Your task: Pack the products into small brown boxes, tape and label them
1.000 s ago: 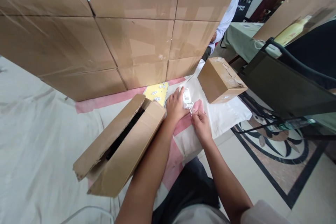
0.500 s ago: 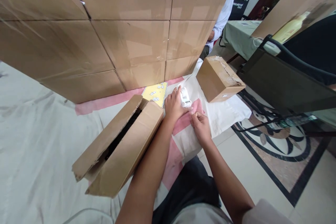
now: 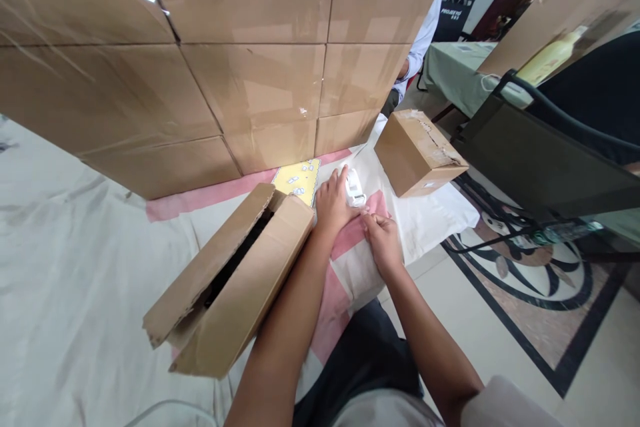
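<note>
My left hand [image 3: 332, 200] is closed around a white tape dispenser [image 3: 355, 188], which rests low over the cloth. With pinched fingers, my right hand [image 3: 384, 239] is just below the dispenser's front. A small clear strip, seemingly the tape's end [image 3: 365, 209], shows at those fingertips; its exact shape is hard to see. Beside my left forearm an open cardboard box [image 3: 250, 280] lies on its side, with a dark gap between its flaps. A yellow printed sheet [image 3: 296, 179] lies partly behind that box and my left hand.
Stacked taped cartons [image 3: 250, 80] form a wall in front. A smaller closed carton [image 3: 417, 150] stands at the right on the white and pink cloth [image 3: 90, 267]. Farther right is a dark chair [image 3: 540, 140]. Another person's sleeve [image 3: 425, 37] shows behind the stack.
Both hands keep nearly the same pose at the dispenser. The whole view has shifted slightly, so things sit a little lower and to the right.
</note>
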### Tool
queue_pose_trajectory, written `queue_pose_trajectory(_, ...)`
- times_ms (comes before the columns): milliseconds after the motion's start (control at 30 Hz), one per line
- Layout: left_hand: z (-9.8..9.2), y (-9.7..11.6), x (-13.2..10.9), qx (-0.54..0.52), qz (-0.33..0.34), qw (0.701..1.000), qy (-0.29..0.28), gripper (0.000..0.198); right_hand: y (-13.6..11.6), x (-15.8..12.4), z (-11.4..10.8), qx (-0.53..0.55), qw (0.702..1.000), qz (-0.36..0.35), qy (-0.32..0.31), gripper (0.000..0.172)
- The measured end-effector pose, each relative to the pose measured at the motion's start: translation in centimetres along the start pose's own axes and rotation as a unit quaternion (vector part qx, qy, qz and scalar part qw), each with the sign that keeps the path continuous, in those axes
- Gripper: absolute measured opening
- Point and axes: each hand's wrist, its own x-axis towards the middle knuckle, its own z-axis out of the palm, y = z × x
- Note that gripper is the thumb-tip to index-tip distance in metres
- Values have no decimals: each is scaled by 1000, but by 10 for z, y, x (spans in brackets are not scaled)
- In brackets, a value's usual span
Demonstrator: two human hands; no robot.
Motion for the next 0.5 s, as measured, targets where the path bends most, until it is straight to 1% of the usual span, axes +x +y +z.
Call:
queue_pose_trajectory(100, 0, 0, 0, -4, -5, 1000, 3, 81, -2, 0, 1, -12, 1000, -3, 4, 54)
queue_pose_trajectory(200, 2, 0, 0, -7, -9, 1000, 12, 76, -4, 0, 2, -8, 1000, 9, 5, 50)
queue_pose_trajectory(367, 3, -1, -1, -6, -10, 1000, 13, 77, -5, 5, 2, 18, 999, 48, -15, 47)
queue_pose_trajectory(500, 1, 1, -2, -10, -7, 1000, 14, 74, -6, 15, 2, 41, 994, 97, -35, 47)
